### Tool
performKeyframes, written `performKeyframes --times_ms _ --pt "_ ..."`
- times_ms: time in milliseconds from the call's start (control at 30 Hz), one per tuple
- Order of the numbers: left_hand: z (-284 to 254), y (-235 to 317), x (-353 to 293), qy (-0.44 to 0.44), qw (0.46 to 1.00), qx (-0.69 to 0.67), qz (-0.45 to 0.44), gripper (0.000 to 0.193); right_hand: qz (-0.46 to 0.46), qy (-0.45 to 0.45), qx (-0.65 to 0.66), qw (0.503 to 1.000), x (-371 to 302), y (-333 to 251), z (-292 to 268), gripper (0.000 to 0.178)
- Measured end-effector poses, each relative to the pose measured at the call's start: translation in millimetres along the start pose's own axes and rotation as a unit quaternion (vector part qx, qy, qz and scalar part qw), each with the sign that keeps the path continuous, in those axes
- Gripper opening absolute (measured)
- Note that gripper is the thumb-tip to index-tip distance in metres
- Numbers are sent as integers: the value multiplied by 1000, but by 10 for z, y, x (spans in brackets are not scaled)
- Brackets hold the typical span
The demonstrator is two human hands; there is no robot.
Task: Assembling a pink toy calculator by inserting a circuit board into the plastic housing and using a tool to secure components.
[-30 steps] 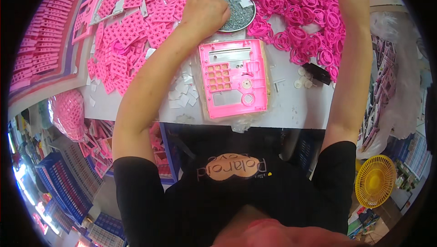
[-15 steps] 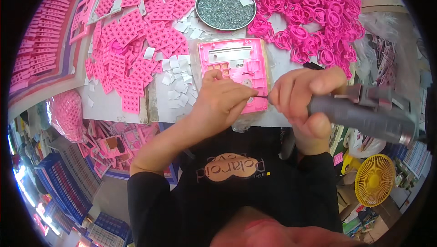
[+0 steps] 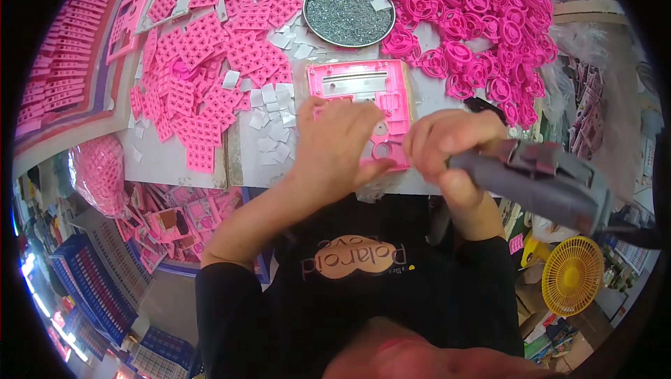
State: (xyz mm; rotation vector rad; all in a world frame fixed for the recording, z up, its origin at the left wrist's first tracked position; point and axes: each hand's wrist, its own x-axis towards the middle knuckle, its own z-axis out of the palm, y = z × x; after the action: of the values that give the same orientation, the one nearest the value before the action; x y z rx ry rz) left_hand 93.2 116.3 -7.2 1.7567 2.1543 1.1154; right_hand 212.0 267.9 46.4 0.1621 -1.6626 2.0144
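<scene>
Right hand [image 3: 454, 147]: fingers wrapped round grey power screwdriver [image 3: 535, 187], bit [image 3: 397, 142] poking out left of them; tip contact unclear, blurry. Left hand [image 3: 337, 143]: thumb and forefinger spread apart, pink casing [image 3: 395, 92] partly beneath these fingers, dish [image 3: 348, 13] of small metal pieces beyond.

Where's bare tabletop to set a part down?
White tabletop shows front left beside the pink keypads, narrowly between them and the white squares, and between pink casing and pink rings. Crowded: around the tray, and at the casing by left hand and right hand.
</scene>
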Motion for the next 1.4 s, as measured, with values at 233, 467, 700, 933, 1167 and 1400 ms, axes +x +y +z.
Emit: performKeyframes --times_ms 233,467,700,933,1167,1400 --pt "81 -186 -28 -82 983 103 126 32 -9 34 -48 998 -114 382 -183 32" --pt "69 -154 -21 -74 978 148 129 22 9 -34 -157 987 -152 482 -202 22" --pt "57 -171 -4 -97 978 142 121 20 41 -55 -155 986 -132 492 -229 20" --pt "76 -209 -50 -110 984 98 102 35 14 -5 -27 1000 -43 490 -247 33" --pt "48 -155 58 9 999 29 12 29 -8 8 29 999 43 269 -101 35" --pt "50 -152 20 9 998 -51 39 19 -7 10 61 998 49 13 -16 33"
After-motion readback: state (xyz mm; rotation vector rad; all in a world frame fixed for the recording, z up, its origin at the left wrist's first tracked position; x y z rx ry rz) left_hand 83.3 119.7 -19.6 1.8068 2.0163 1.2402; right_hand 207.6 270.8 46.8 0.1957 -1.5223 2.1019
